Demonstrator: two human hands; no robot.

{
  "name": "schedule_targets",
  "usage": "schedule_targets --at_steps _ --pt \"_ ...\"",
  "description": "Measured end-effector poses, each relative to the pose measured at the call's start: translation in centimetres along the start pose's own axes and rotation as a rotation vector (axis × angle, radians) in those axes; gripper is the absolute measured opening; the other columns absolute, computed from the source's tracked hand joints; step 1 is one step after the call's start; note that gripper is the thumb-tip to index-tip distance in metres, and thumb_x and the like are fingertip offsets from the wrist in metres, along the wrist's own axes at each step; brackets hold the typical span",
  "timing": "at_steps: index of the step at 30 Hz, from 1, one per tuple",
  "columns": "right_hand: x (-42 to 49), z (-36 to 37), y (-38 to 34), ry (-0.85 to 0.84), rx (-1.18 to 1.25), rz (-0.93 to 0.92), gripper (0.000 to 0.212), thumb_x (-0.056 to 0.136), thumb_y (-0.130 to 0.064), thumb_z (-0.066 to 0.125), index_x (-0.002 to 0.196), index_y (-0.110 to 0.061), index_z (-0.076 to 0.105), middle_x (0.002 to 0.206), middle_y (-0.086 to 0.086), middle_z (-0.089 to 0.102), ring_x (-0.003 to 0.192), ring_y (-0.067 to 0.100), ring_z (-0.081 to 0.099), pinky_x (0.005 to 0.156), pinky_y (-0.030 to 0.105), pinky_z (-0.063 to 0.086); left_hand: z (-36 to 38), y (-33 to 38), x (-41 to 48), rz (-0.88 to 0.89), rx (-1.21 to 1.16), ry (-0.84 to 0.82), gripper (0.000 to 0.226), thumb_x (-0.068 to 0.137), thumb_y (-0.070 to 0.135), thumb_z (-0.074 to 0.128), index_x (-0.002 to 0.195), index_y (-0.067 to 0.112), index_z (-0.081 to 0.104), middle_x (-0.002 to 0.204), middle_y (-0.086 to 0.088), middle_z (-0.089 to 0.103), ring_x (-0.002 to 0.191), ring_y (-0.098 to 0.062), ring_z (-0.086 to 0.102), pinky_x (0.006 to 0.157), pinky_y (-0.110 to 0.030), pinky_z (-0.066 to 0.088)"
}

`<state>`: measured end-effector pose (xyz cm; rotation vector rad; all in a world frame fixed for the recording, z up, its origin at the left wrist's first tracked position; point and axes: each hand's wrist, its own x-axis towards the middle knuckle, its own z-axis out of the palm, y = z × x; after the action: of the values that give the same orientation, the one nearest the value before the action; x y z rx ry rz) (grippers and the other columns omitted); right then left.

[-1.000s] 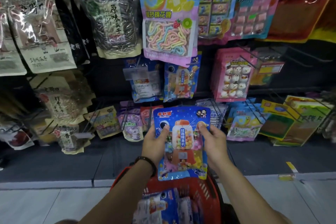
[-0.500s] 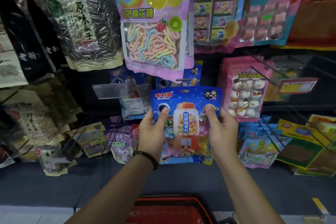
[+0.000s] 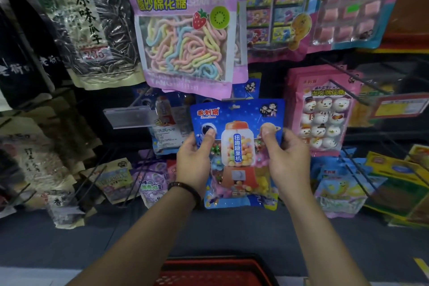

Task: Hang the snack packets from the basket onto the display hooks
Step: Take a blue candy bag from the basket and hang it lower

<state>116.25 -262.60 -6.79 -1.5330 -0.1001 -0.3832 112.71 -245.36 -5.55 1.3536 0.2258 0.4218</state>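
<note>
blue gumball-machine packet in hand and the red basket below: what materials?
Blue gumball-machine candy packet: looks like glossy printed plastic film; sheen, a clear window showing sweets, a punched hang slot on top. Both hands hold it. Red mesh basket: probably moulded plastic, matte, judging by its perforated wall; only its edge shows.

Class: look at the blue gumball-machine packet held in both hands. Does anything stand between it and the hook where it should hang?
Partly: the bottom edge of the rope-candy bag hangs just above the blue packet, near its hang hole. The hook's tip is not clearly visible.
</note>
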Motion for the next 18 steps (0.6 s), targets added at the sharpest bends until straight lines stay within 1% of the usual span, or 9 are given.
schedule_targets --at_steps 2,4,6,8,9,10,11,13,18 --pt "0.2 0.1 1.1 -0.025 -0.055 0.019 0.021 0.096 -0.043 0.074 0.101 -0.022 0.071 0.087 -0.005 0.075 0.082 0.011 0.071 0.073 0.039 0.059 -0.1 0.1 0.8 0.006 0.024 0.061 0.049 0.091 0.058 0.073 0.126 0.025 0.067 0.13 0.005 0.074 0.125 -0.019 0.068 0.104 -0.049 0.055" --pt "0.3 0.5 2.3 -0.044 -0.097 0.049 0.027 0.094 -0.045 0.076 0.113 -0.026 0.07 0.101 -0.006 0.078 0.095 0.013 0.074 0.083 0.041 0.062 -0.1 -0.2 1.8 0.016 0.024 0.07 0.087 0.077 0.075 0.076 0.144 0.022 0.056 0.147 0.008 0.061 0.138 -0.018 0.057 0.112 -0.05 0.049" --pt "0.2 0.9 3.1 -0.024 -0.143 0.066 0.034 0.093 -0.045 0.077 0.121 -0.028 0.067 0.105 -0.008 0.075 0.098 0.012 0.073 0.085 0.039 0.061 0.4 0.4 2.2 0.029 0.03 0.097 0.084 0.088 0.063 0.073 0.154 0.019 0.045 0.148 0.016 0.048 0.138 -0.011 0.048 0.119 -0.045 0.043" --pt "0.0 1.2 3.5 0.004 -0.188 0.075 0.041 0.095 -0.038 0.077 0.132 -0.027 0.062 0.109 -0.01 0.071 0.1 0.01 0.07 0.083 0.03 0.057 0.8 0.0 3.5 0.029 0.04 0.108 0.071 0.096 0.05 0.069 0.154 0.017 0.046 0.143 0.013 0.049 0.133 -0.011 0.049 0.117 -0.04 0.042" --pt "0.0 1.4 3.8 0.011 -0.204 0.076 0.046 0.096 -0.035 0.077 0.138 -0.027 0.059 0.111 -0.011 0.07 0.102 0.008 0.068 0.083 0.028 0.055 1.0 -0.3 4.1 0.021 0.052 0.128 0.057 0.098 0.046 0.068 0.146 0.019 0.055 0.135 0.011 0.054 0.126 -0.011 0.054 0.112 -0.036 0.044" --pt "-0.1 1.5 4.0 0.003 -0.219 0.066 0.051 0.096 -0.034 0.076 0.142 -0.028 0.056 0.115 -0.012 0.069 0.104 0.008 0.067 0.086 0.028 0.055 1.1 -0.5 4.7 0.012 0.072 0.13 0.031 0.1 0.042 0.066 0.125 0.025 0.064 0.12 0.01 0.059 0.11 -0.009 0.058 0.102 -0.032 0.046" --pt "0.0 1.7 4.6 -0.01 -0.235 0.051 0.054 0.097 -0.035 0.075 0.146 -0.029 0.054 0.122 -0.013 0.069 0.11 0.008 0.067 0.092 0.031 0.056 1.5 -0.3 4.8 0.004 0.084 0.139 0.009 0.102 0.039 0.065 0.097 0.033 0.06 0.098 0.01 0.057 0.089 -0.007 0.056 0.088 -0.03 0.045" --pt "0.1 2.1 5.4 -0.048 -0.277 0.036 0.06 0.099 -0.037 0.07 0.154 -0.032 0.046 0.14 -0.007 0.066 0.128 0.013 0.063 0.108 0.04 0.053 2.0 -0.5 5.1 -0.01 0.155 0.137 0.036 0.103 0.038 0.063 0.075 0.036 0.04 0.074 0.007 0.042 0.065 -0.008 0.042 0.07 -0.028 0.04" --pt "0.1 2.5 5.7 -0.118 -0.385 0.089 0.084 0.102 -0.036 0.065 0.169 -0.027 0.015 0.159 0.002 0.05 0.142 0.026 0.052 0.117 0.045 0.044 1.6 -0.8 5.8 -0.006 0.284 0.183 0.043 0.1 0.051 0.062 0.079 0.016 0.049 0.063 0.003 0.037 0.057 -0.013 0.037 0.055 -0.023 0.031"
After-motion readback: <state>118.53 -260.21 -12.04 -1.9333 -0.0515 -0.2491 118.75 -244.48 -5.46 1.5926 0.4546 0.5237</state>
